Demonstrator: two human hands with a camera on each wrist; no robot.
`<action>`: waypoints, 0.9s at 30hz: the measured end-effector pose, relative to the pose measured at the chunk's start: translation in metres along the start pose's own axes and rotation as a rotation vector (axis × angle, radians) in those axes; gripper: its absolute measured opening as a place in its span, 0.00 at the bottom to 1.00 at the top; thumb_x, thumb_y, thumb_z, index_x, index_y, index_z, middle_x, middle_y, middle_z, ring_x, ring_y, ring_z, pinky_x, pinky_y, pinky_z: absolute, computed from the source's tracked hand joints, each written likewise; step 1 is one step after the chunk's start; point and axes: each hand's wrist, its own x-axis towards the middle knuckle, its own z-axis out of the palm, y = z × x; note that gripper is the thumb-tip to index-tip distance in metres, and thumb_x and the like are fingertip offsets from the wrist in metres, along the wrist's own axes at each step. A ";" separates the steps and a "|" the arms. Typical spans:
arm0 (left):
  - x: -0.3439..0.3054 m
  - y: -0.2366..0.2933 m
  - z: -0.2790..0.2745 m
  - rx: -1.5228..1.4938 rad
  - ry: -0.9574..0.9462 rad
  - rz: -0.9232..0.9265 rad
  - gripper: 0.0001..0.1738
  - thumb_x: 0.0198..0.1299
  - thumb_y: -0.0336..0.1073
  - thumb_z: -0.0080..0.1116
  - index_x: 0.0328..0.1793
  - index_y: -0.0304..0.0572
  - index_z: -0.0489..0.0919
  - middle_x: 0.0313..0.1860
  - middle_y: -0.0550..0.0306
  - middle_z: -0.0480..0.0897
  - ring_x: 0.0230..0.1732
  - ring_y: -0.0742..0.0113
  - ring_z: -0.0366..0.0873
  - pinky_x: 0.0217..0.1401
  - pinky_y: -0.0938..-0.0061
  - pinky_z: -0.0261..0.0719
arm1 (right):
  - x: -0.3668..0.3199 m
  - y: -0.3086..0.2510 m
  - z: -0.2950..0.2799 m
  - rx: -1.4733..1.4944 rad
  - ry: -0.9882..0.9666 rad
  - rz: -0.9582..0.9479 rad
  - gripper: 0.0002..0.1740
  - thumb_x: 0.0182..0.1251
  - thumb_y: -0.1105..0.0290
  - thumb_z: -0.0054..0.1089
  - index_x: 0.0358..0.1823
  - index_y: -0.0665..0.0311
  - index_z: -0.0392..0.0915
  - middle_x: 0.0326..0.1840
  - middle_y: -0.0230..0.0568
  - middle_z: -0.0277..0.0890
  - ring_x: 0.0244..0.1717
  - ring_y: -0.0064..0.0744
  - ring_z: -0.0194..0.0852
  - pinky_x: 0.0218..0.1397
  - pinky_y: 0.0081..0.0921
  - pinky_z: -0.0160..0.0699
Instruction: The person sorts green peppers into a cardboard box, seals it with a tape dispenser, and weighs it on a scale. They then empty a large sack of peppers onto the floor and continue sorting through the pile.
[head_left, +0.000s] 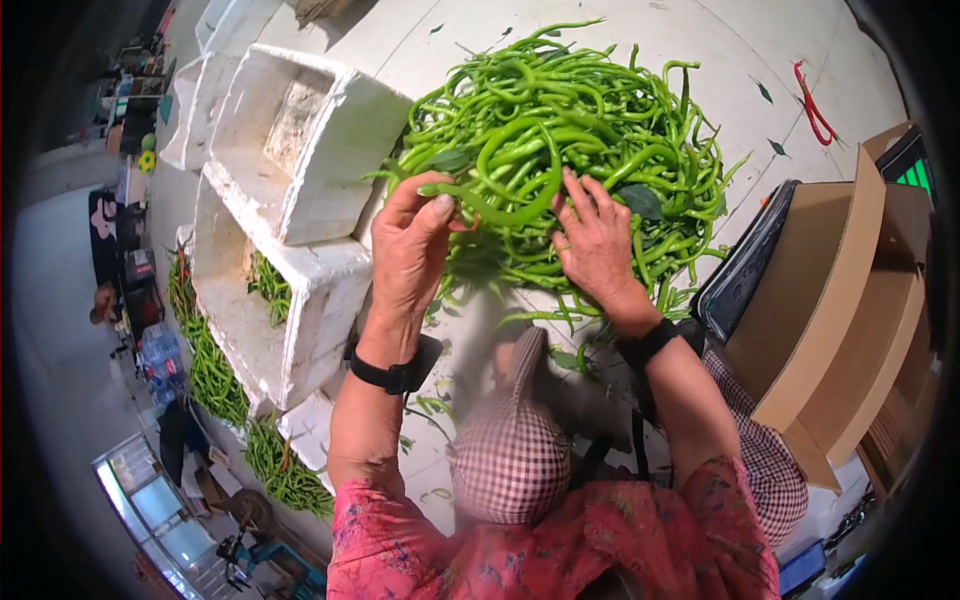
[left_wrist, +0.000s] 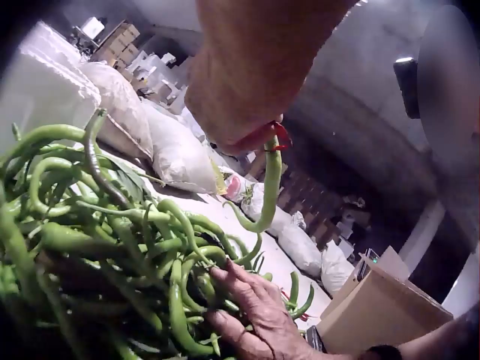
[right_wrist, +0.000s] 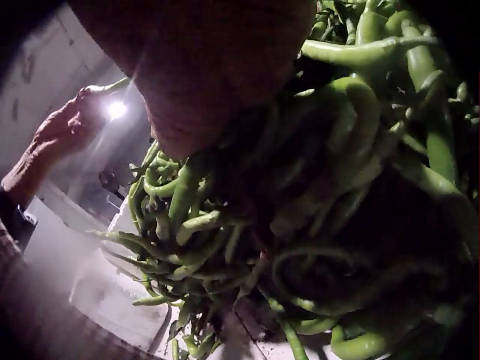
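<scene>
A large heap of long green peppers (head_left: 600,110) lies on the pale floor in the head view. My left hand (head_left: 408,240) pinches a curved green pepper (head_left: 500,214) between thumb and fingers above the heap's near left side. In the left wrist view that pepper (left_wrist: 271,187) hangs from the left hand (left_wrist: 255,82), with a bit of red by the fingertips. My right hand (head_left: 597,238) rests on the near side of the heap with fingers spread; its underside and the peppers beneath it are dark in the right wrist view.
White foam boxes (head_left: 345,130) stand at the left, with more green peppers (head_left: 215,370) beyond them. An open cardboard box (head_left: 800,290) stands at the right beside a dark tray (head_left: 745,260). A red pepper (head_left: 812,108) and loose leaves lie on the floor (head_left: 740,60).
</scene>
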 end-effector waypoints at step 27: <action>-0.064 0.103 -0.167 1.434 0.557 0.600 0.21 0.61 0.25 0.62 0.61 0.40 0.79 0.53 0.52 0.82 0.50 0.64 0.79 0.43 0.70 0.81 | -0.003 0.018 -0.050 0.004 0.268 0.287 0.23 0.63 0.70 0.65 0.59 0.67 0.74 0.57 0.58 0.74 0.47 0.57 0.78 0.51 0.42 0.78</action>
